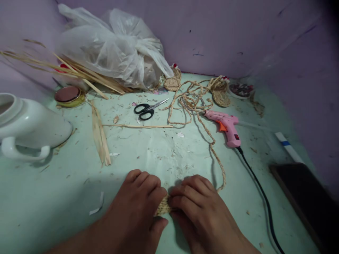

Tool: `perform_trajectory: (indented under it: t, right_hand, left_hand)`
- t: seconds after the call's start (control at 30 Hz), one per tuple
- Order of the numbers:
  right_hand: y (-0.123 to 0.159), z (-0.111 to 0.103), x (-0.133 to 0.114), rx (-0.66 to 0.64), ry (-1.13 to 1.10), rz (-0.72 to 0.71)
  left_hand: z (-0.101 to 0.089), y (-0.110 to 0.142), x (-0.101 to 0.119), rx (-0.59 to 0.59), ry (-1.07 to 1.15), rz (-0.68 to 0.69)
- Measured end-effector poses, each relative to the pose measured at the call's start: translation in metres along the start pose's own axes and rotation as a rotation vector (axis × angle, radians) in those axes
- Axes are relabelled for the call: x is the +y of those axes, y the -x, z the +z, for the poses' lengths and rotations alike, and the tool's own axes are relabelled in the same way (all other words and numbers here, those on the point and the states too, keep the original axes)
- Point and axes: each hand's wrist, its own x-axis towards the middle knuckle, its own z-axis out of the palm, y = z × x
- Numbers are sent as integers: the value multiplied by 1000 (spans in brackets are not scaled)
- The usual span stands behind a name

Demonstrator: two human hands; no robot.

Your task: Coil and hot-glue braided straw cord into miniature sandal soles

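Note:
A small woven straw piece (163, 206) shows between my two hands at the front of the table; most of it is hidden under my fingers. My left hand (140, 201) is closed on its left side, fingers curled over it. My right hand (197, 201) grips the right side with bent fingers. From beside my right hand a braided straw cord (217, 160) runs up to a loose coil (194, 100). The pink glue gun (225, 127) lies to the right of this cord, its nozzle by the coil.
Black-handled scissors (148, 110) lie mid-table. A white jug (31, 123) rests on its side at left, near dried straw strips (99, 137). Behind are a tied plastic bag (113, 49) and small woven pieces (220, 93). A black cable (261, 190) and dark flat object (299, 197) lie right.

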Motion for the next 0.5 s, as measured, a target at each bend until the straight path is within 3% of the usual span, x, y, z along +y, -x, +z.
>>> perform_trajectory:
  t: [0.27, 0.5]
  right_hand:
    - [6, 5, 3, 8, 23, -47]
    - [-1, 4, 2, -60, 11, 43]
  left_hand:
    - [-2, -4, 3, -22, -54, 10]
    - [-1, -5, 3, -23, -59, 18]
